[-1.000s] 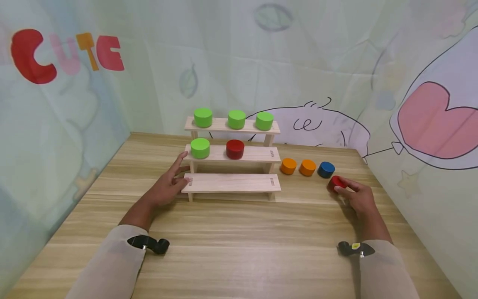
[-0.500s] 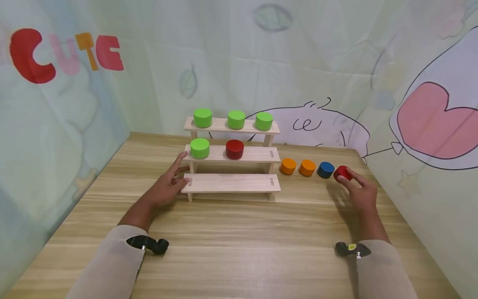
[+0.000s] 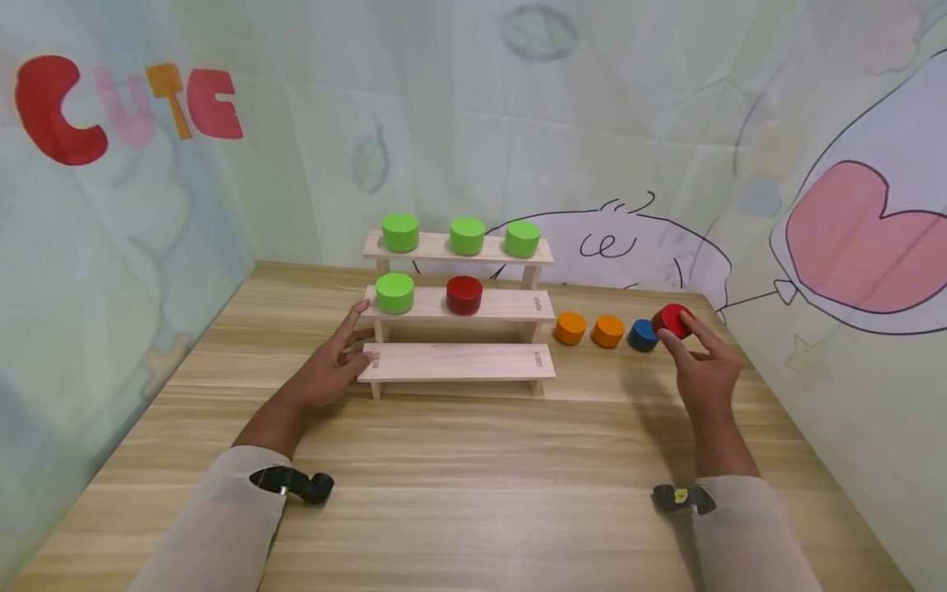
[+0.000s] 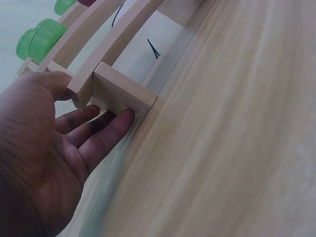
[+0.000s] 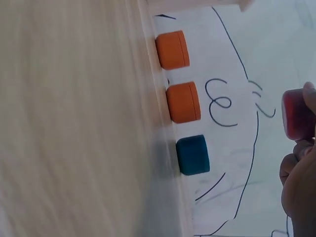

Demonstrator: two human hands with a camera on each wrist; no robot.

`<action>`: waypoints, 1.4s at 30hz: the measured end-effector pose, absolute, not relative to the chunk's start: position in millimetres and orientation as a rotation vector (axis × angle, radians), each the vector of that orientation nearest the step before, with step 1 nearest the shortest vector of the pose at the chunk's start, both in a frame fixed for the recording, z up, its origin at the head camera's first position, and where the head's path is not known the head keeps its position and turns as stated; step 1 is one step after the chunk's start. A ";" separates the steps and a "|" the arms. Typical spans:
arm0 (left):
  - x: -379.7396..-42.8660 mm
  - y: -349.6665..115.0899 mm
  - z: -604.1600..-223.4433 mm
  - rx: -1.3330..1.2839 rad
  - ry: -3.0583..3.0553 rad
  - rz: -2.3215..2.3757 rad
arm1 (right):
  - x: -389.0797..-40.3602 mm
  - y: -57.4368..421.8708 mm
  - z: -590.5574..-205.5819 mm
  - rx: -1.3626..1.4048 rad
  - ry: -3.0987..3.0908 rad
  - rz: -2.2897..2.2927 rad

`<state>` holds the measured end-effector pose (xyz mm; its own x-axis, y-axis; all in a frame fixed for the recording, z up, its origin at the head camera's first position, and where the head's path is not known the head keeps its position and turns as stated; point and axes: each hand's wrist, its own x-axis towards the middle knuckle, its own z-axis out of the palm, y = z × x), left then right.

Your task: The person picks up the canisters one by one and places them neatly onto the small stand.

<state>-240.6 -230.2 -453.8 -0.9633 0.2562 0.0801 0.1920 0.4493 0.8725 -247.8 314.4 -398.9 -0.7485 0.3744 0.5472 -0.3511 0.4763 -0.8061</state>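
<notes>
the person's right grip (image 3: 709, 374) has just raised a glossy red short cylinder, probably painted wood, (image 3: 671, 319) off the surface (image 3: 444, 477); half a second ago it sat lower, right of the glossy blue short cylinder (image 3: 643, 336), and now it hangs over the region near the surface's back right corner. the right grip is clamped on it, thumb on one side and fingertips on the other. from above, the red piece overlaps the blue one's right edge, but the right wrist view shows the two well apart. for the work in hand this reads as a piece in mid-handling, neither resting on the surface nor on the pale wooden three-step stand (image 3: 459, 362) near the back edge. the left grip (image 3: 325, 374), unchanged over the last second, is closed around the stand's left end, thumb on the lowest board and fingertips against its leg, seemingly to steady it. two orange short cylinders (image 3: 607, 331) wait between stand and blue piece; three light-green cylinders (image 3: 467, 237) stand on the top board, while the middle board carries a fourth green cylinder (image 3: 394, 293) and a dark red cylinder (image 3: 464, 296). no brand or label shows on the pieces; the printed fabric backdrop (image 3: 444, 123) reads "cute" in red, pink and orange letters (image 3: 52, 111) beyond the surface's left edge.
</notes>
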 end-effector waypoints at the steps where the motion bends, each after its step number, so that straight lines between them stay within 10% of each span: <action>1: -240.4 -230.2 -453.7 0.407 2.619 1.565 | -246.6 311.2 -397.1 -0.003 -2.011 1.321; 42: -238.8 -230.7 -452.0 0.427 2.602 1.590 | -244.5 192.2 -325.2 0.284 -1.727 1.573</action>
<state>-238.8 -230.7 -452.0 -0.9595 0.2667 0.0905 0.2021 0.4283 0.8807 -244.5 192.2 -325.2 -0.6800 0.3231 0.6582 -0.6252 0.2134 -0.7507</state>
